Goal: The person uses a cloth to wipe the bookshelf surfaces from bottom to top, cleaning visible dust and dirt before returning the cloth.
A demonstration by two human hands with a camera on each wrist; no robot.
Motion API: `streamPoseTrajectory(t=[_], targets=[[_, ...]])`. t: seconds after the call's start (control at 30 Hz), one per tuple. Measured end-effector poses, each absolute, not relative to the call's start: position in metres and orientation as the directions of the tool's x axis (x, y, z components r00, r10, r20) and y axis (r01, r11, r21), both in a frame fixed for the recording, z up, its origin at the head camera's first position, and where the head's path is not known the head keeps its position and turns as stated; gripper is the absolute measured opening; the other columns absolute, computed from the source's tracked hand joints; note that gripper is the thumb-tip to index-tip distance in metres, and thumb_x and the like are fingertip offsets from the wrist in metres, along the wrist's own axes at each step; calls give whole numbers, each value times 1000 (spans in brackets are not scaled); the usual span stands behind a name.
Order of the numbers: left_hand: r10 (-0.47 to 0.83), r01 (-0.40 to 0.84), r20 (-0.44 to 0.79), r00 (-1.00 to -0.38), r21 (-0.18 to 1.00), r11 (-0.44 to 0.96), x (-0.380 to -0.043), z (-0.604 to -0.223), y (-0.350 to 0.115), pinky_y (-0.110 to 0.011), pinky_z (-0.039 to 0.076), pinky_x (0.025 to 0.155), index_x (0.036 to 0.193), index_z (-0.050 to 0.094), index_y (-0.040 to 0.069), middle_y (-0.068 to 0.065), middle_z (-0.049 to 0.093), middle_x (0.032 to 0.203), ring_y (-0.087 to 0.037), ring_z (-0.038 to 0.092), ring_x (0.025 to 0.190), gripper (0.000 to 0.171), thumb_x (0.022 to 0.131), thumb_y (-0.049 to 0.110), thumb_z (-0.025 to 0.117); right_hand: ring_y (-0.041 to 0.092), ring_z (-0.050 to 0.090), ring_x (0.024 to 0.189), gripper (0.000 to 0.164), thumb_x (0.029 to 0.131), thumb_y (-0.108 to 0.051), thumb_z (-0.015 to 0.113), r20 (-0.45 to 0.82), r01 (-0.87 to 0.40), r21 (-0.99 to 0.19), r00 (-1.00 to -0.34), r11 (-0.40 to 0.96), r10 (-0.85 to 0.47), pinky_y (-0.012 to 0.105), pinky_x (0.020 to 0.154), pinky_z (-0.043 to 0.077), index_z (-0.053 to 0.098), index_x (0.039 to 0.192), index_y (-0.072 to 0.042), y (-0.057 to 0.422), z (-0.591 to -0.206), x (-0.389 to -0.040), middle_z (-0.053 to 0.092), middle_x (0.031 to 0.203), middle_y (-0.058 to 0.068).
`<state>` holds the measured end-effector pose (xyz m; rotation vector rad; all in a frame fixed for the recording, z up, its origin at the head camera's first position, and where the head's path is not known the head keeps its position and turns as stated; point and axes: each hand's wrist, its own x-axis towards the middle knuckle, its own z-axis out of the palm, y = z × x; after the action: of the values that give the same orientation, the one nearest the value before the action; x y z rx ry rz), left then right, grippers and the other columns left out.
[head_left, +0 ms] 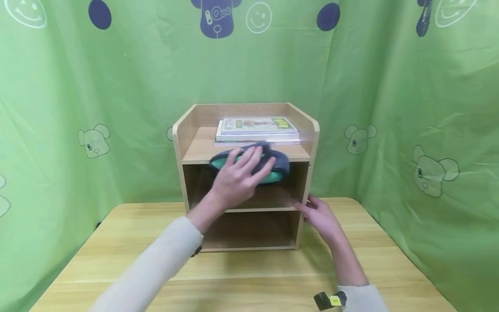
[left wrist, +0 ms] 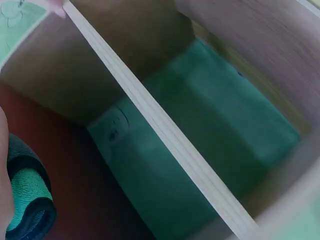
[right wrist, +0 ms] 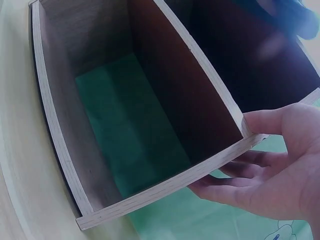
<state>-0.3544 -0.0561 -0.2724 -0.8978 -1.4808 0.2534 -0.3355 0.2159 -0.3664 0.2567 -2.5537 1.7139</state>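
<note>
My left hand point(head_left: 237, 178) grips a soft dark blue-grey and green fabric item point(head_left: 281, 164) from above, at the front of the wooden shelf unit point(head_left: 306, 190). In the left wrist view, green terry-like cloth point(left wrist: 31, 187) with dark edging shows beside the palm; its exact kind is unclear. It hangs at the opening of the upper compartment, just below the top board's front edge. My right hand point(head_left: 321, 219) holds the unit's right side panel near the middle board, thumb at the front edge and fingers round the outer side, as the right wrist view shows.
A stack of books point(head_left: 257, 130) lies on the unit's top board, between raised side walls. The middle board point(head_left: 259, 209) divides two compartments, open at the back. The unit stands on a wooden table point(head_left: 249, 281), with a green printed curtain point(head_left: 132, 86) behind and at both sides.
</note>
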Motion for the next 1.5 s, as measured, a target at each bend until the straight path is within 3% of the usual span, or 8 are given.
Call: streamPoseTrajectory(t=[0.23,0.37,0.6,0.83,1.1,1.37,1.5], targets=[[604,403,785,141,-602,689,-345,-274,-123,-51,51,96,128,69,11,-23,69,124,-37,66,113,47,81,10,63,46,42,142,79,102,-40,58,133,-163,-908,-986,387,-104,55,113,41,24,158,3,215,-366,-334,37,157,29],[531,462,836,141,-530,711,-338,-278,-155,-55,50,99,124,70,7,-27,68,122,-42,65,111,52,75,0,56,46,41,143,80,101,-40,59,131,-160,-912,-986,377,-103,55,114,41,22,159,3,214,-366,-334,36,158,28],[476,488,866,154,-486,725,-339,-293,-173,-56,48,106,127,68,2,-31,65,125,-46,64,114,56,76,-6,50,45,40,144,78,101,-39,59,125,-156,-918,-986,364,-107,55,114,40,24,159,1,216,-369,-332,36,159,26],[376,518,906,195,-421,745,-348,-301,-139,-55,46,109,127,69,3,-31,63,129,-46,62,119,54,76,-9,54,45,39,145,80,101,-40,59,104,-137,-921,-989,364,-108,55,115,39,22,160,0,217,-368,-332,34,160,26],[449,498,869,207,-489,716,-357,-293,-57,-50,42,115,127,68,4,-31,62,131,-42,61,123,46,83,-2,56,44,40,144,79,100,-39,61,110,-139,-924,-989,357,-101,54,115,40,25,159,1,217,-364,-335,34,160,25],[517,450,841,160,-529,720,-355,-287,22,-45,38,119,129,69,9,-25,63,134,-37,60,127,41,91,4,53,41,54,131,52,102,-25,59,178,-201,-921,-979,332,-100,54,106,49,48,148,-3,221,-366,-333,56,144,24],[546,423,826,143,-550,720,-353,-283,38,-43,41,117,127,70,11,-23,65,131,-35,62,125,36,95,6,52,38,56,128,49,101,-25,60,189,-214,-927,-976,309,-111,52,105,50,53,144,-4,222,-369,-334,59,140,21]])
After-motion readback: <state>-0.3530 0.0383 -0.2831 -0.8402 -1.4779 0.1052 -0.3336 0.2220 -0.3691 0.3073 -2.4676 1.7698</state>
